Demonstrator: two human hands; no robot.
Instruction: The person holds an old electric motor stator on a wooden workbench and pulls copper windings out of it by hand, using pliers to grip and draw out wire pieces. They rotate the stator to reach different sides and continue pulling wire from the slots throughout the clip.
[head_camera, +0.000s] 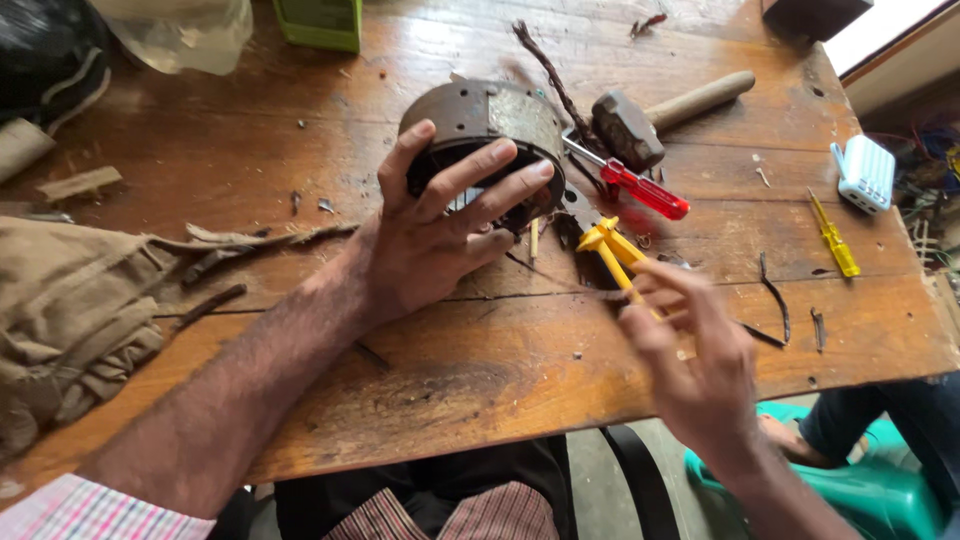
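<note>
On the wooden table (300, 180), roughly dead centre and a touch toward 12 o'clock, sits a rusty round motor housing (480, 125), tipped on its side so the open face looks back at the camera. Left hand (440, 235) is clamped over the near rim, thumb up on the shell, fingers spread wide across the opening, so it's firmly holding the thing steady. Right hand (690, 350) is down at about 4 o'clock from it, closed around the handles of yellow-handled pliers (615, 255), with the tip pointing up toward the housing; it's a bit blurry, so can't tell if the tip touches anything yet.

Looks to me like the step is bracing the housing while the tool goes in to work on something inside the opening. Next move probably needs a solid left grip and a careful aim past those fingers.

Other stuff around: red-handled screwdriver (640, 185) and hammer (650, 120) at 2 o'clock, small yellow screwdriver (835, 240) at 3, khaki cloth (70, 310) at 9
</note>
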